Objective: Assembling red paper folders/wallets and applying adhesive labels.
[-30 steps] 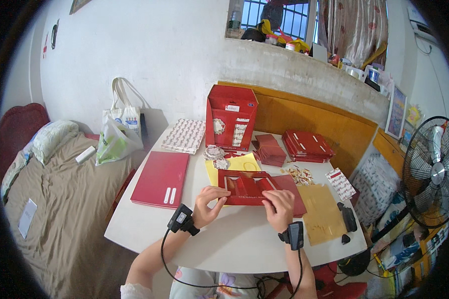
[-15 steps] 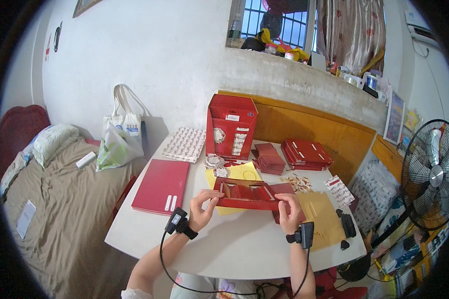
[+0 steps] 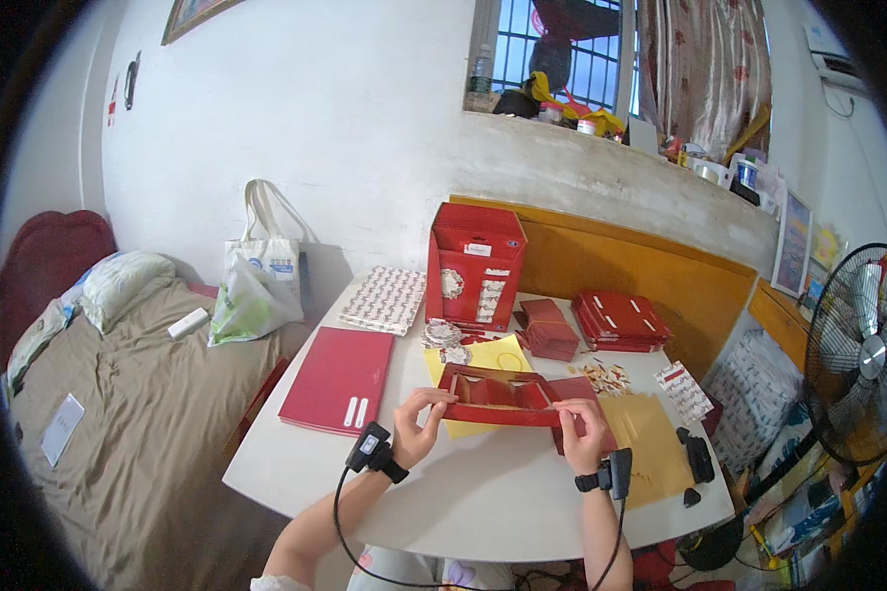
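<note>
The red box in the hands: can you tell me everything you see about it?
The red box is wide and shallow and looks like shiny card. It has low walls, with pale edges inside. It seems lifted above the white table, partly covering the yellow paper in this view. The left hand pinches its left end; the right hand, its right.
</note>
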Motion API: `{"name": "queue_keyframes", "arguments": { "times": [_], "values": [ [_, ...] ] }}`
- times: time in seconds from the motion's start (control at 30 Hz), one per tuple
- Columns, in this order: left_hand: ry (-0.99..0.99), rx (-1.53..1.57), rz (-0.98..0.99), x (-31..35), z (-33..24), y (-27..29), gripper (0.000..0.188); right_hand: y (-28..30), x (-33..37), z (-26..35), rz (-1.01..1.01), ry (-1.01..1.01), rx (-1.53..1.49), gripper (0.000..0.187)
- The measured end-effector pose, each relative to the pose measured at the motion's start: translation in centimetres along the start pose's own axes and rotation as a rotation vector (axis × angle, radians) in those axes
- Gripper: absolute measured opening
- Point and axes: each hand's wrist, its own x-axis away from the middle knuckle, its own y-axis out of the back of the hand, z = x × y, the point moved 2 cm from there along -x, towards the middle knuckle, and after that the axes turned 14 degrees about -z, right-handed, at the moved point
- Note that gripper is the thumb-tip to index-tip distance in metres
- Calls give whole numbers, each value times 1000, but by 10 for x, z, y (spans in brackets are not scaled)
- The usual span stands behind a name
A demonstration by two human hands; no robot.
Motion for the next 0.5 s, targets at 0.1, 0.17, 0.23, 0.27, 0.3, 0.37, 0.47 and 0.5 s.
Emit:
{"name": "queue_keyframes", "arguments": {
  "times": [0.1,0.17,0.23,0.27,0.3,0.37,0.47,0.5],
  "values": [
    [-40,-29,6,2,2,2,13,-1,0,0,-2,-8,-19,2],
    [-46,-14,3,4,4,0,12,1,4,-3,-15,-27,-30,3],
    [-6,17,5,6,3,-2,11,2,5,-5,-12,-13,-1,5],
    [1,-7,15,7,3,-1,11,2,5,-4,-6,-38,-8,5],
    [-5,-10,23,6,3,-1,12,2,5,-2,-4,-48,-21,5],
    [-6,-20,26,5,4,5,12,-1,7,-2,17,-57,-25,6],
    [25,11,45,6,6,4,13,-1,7,-3,32,-41,5,6],
    [18,17,74,5,6,5,14,-2,8,-4,12,-38,23,5]
  ]
}}
